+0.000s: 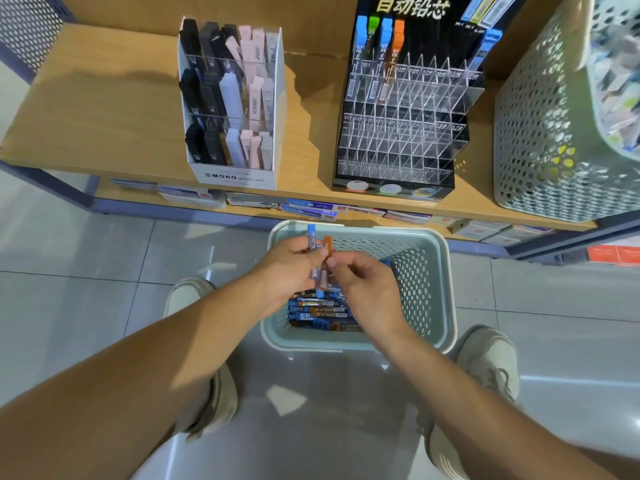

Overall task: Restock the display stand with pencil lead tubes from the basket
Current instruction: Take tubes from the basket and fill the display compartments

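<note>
Left hand point(294, 268) curled round several lead tubes point(317, 251); right hand point(360, 282) pinches orange-capped tube point(327, 244), above basket point(433, 271).

Over the floor basket point(437, 282) the hands meet: the left hand point(291, 271) grips a blue-capped tube point(311, 233) upright, and the right hand point(367, 289) pinches an orange-capped tube point(327, 244) just beside it. Loose tubes point(322, 311) lie in the basket; the display stand point(398, 133) stands on the shelf point(104, 116)

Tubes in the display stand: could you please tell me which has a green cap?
The second tube from the left in the display stand; the others' caps are blue or orange.
</note>
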